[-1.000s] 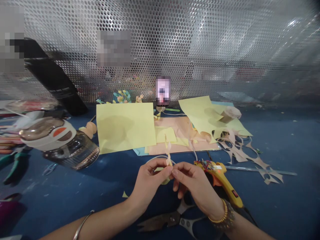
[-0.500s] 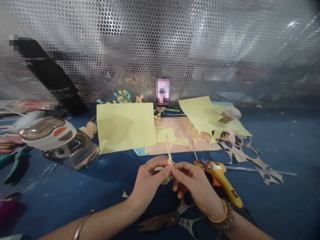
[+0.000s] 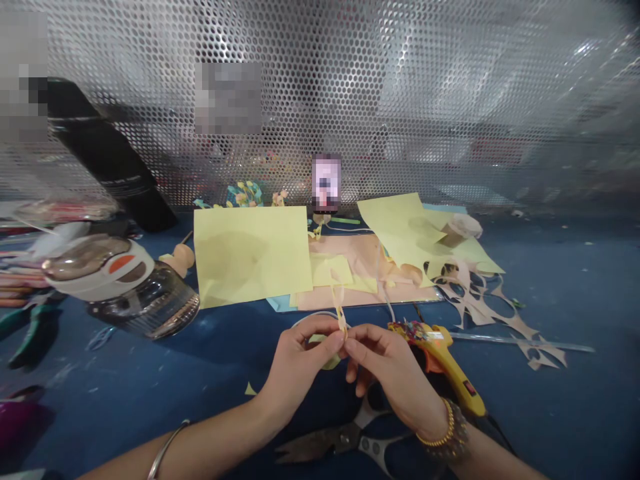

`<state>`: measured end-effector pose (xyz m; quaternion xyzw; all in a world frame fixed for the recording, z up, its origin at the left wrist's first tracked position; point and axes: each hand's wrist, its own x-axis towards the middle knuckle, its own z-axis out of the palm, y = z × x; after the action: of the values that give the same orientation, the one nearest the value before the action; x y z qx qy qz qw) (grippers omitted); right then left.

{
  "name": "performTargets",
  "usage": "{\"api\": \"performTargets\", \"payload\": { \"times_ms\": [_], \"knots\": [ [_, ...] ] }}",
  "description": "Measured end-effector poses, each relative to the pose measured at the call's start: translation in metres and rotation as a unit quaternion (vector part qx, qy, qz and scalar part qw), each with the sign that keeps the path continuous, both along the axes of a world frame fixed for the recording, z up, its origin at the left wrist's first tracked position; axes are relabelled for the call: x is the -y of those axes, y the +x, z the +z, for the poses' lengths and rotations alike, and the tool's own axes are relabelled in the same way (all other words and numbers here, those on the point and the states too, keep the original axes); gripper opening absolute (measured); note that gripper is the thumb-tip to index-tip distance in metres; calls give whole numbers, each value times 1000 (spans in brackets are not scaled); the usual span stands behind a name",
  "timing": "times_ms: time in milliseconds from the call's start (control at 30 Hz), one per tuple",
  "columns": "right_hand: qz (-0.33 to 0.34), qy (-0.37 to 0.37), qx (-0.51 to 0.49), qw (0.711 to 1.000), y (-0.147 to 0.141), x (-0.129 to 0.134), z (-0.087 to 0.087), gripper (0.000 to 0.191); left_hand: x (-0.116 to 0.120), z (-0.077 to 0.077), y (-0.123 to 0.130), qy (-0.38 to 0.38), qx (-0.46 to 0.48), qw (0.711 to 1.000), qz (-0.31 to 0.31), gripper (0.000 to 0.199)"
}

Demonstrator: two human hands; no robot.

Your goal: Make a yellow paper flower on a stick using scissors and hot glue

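My left hand [image 3: 311,353] and my right hand [image 3: 377,357] meet at the middle front, thumbs and forefingers pinched together. Between the fingertips stands a thin pale-yellow paper strip [image 3: 341,319], its upper end loose and pointing away from me. What it wraps, if anything, is too small to make out. Behind my left fingers a round pale-green piece [image 3: 330,361] is partly hidden. Below both hands lie scissors [image 3: 345,438] with grey handles. A yellow glue gun [image 3: 457,377] rests just right of my right hand.
Yellow paper sheets [image 3: 253,257] and peach paper [image 3: 350,247] lie behind my hands. Cut paper scraps [image 3: 480,300] and a clear glue stick [image 3: 525,341] are at right. A clear bottle [image 3: 150,293] lies at left beside green-handled pliers [image 3: 30,333]. A phone [image 3: 327,183] leans on the perforated metal panel [image 3: 425,100].
The loose end of the paper strip has tilted slightly to the left. Both hands keep almost the same place and pinch.
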<state>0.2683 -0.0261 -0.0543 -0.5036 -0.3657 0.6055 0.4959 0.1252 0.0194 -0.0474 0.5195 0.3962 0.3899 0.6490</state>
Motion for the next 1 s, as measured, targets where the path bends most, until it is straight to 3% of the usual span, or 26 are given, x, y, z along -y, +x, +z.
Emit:
{"api": "performTargets", "payload": {
  "times_ms": [1000],
  "knots": [
    [1, 1, -9, 1000, 0, -1, 1, 30, -2, -2, -1, 15, -12, 1000, 9, 13]
  ]
}}
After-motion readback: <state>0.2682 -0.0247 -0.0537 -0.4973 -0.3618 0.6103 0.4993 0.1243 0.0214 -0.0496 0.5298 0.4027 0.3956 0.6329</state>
